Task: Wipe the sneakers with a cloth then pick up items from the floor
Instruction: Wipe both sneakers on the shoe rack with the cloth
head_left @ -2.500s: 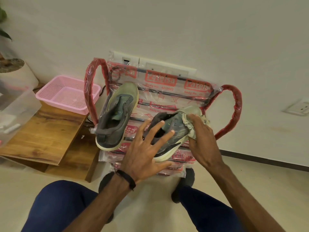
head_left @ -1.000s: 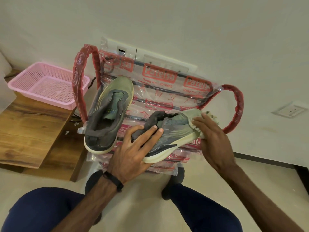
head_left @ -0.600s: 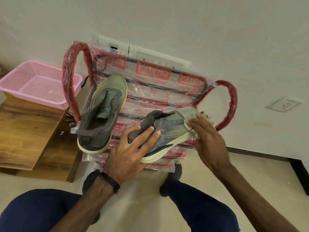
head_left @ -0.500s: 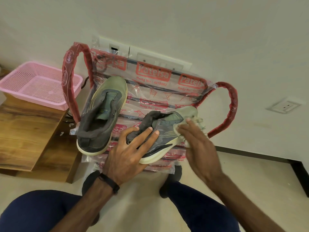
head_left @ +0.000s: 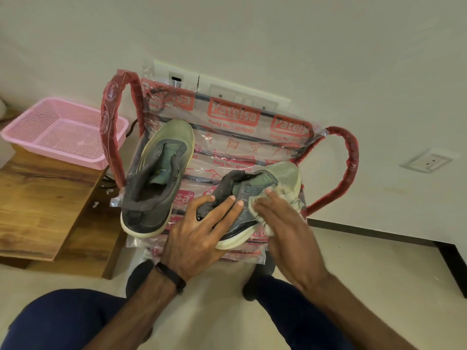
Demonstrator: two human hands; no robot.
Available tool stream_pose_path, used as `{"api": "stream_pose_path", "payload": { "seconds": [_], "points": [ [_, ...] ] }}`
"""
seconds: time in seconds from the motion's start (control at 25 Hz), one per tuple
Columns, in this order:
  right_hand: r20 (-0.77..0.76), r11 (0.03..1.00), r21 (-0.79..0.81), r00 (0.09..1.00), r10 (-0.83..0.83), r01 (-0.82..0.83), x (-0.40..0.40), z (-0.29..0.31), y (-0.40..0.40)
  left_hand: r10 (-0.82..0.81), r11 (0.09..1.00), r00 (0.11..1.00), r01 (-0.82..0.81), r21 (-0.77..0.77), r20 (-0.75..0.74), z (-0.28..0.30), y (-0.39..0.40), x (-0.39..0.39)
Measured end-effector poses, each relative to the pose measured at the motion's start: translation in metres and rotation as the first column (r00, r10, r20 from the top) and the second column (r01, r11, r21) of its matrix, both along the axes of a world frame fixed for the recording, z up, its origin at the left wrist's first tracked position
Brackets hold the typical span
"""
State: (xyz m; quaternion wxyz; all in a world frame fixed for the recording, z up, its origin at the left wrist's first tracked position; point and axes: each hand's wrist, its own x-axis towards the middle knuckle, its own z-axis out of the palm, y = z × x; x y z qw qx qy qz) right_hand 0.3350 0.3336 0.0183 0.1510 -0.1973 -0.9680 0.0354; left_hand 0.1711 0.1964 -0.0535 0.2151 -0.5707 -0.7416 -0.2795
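Two grey-green sneakers lie on a plastic-wrapped red chair (head_left: 350, 157). The left sneaker (head_left: 156, 178) rests untouched, toe toward the wall. The right sneaker (head_left: 255, 195) lies tilted on its side. My left hand (head_left: 199, 231) grips its heel collar, fingers over the dark lining. My right hand (head_left: 285, 228) presses a pale cloth (head_left: 290, 195) against the sneaker's side, near the middle. Most of the cloth is hidden under my palm.
A pink mesh basket (head_left: 63, 132) sits on a low wooden table (head_left: 43, 205) to the left. Wall sockets (head_left: 242, 97) are behind the chair, another socket (head_left: 427, 161) to the right. My knees in dark trousers frame the tiled floor (head_left: 379, 269) below.
My right hand has slid the cloth from the sneaker's toe back toward its middle. My left hand went from hovering open to gripping the heel collar and stays there.
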Motion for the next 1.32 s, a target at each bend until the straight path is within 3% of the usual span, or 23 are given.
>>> {"api": "stream_pose_path", "payload": {
  "seconds": [0.08, 0.12, 0.28, 0.48, 0.68, 0.88, 0.92, 1.08, 1.24, 1.32],
  "points": [
    [0.056, 0.988, 0.089, 0.991, 0.120, -0.124, 0.005, 0.003, 0.006, 0.000, 1.000, 1.000, 0.000, 0.007, -0.009, 0.000, -0.001, 0.002],
    [0.066, 0.987, 0.121, 0.993, 0.102, -0.109, 0.007, 0.004, 0.022, 0.002, 1.000, 1.000, -0.002, 0.009, -0.012, 0.001, 0.000, 0.004],
    [0.072, 0.987, 0.027, 0.984, -0.163, 0.161, 0.004, 0.008, 0.048, 0.010, 1.000, 0.999, -0.009, 0.015, -0.048, 0.006, 0.003, 0.006],
    [0.060, 0.988, 0.072, 0.989, 0.134, -0.138, 0.003, 0.009, 0.008, 0.022, 1.000, 0.999, -0.022, 0.003, -0.024, 0.003, -0.001, 0.003],
    [0.048, 0.980, 0.039, 0.979, -0.196, 0.195, -0.006, 0.008, 0.050, 0.032, 0.999, 0.999, -0.032, -0.011, 0.006, 0.005, 0.004, 0.005],
    [0.095, 0.986, 0.108, 0.988, 0.120, -0.130, -0.005, 0.014, 0.005, 0.036, 0.999, 0.999, -0.036, -0.014, -0.012, 0.002, -0.004, 0.003],
    [0.114, 0.985, 0.126, 0.988, 0.107, -0.121, -0.003, 0.013, 0.019, 0.035, 0.999, 0.999, -0.035, -0.015, -0.014, 0.002, -0.003, 0.004],
    [0.092, 0.984, 0.028, 0.980, -0.176, 0.174, -0.002, 0.014, 0.051, 0.039, 0.999, 0.999, -0.039, -0.016, -0.003, 0.004, 0.005, 0.007],
    [0.057, 0.999, -0.016, 0.998, 0.040, -0.039, -0.006, 0.012, -0.006, 0.042, 0.999, 0.999, -0.042, 0.013, -0.002, 0.005, 0.000, 0.002],
    [0.051, 0.992, 0.036, 0.992, 0.117, -0.119, -0.004, 0.011, 0.000, 0.039, 0.999, 0.999, -0.039, 0.016, 0.003, 0.005, 0.000, 0.003]
  ]
}}
